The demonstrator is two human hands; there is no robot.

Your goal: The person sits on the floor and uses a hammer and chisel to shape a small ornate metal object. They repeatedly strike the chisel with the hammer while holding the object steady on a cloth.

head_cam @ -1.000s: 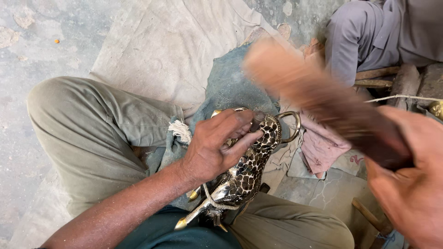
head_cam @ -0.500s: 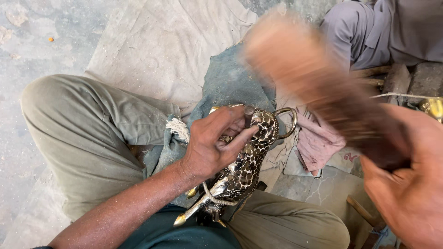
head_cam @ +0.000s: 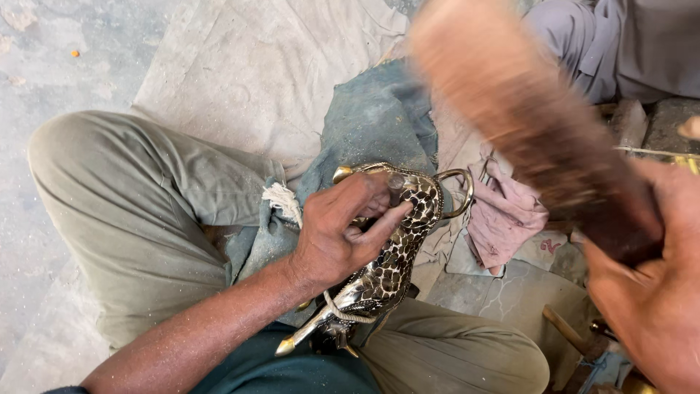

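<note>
A shiny metal animal figurine with a black-and-silver spotted pattern and brass-coloured tips (head_cam: 390,266) lay across the person's lap, propped on a dusty blue-grey cloth (head_cam: 372,124) between the olive-green trouser legs (head_cam: 138,211). Its long axis ran on a diagonal, from the pointed brass-tipped end low near the person's waist up and away to the far end, where a curved brass loop (head_cam: 458,193) arched out toward the right. The left hand (head_cam: 343,237) pressed down on the figurine's upper half, its fingers (head_cam: 383,226) curled closed over the body with the thumb laid along the spotted flank. The right hand (head_cam: 656,292) gripped the dark end of a long wooden brush-like block (head_cam: 532,138), fingers wrapped tight around it; the block was raised above the figurine and blurred, so its exact surface could not be made out.

The blurred block seemed to be moving fast and close to the left hand's knuckles, so a misjudged stroke could have struck the fingers instead of the metal. The figurine rested only on soft cloth and a knee, and a hard pass might have made it slip or roll.

A crumpled pink rag (head_cam: 503,215) lay just beside the loop, on pale canvas sheeting (head_cam: 255,66) spread over the floor. Another person's grey-clothed leg (head_cam: 605,44) showed at the upper right.
</note>
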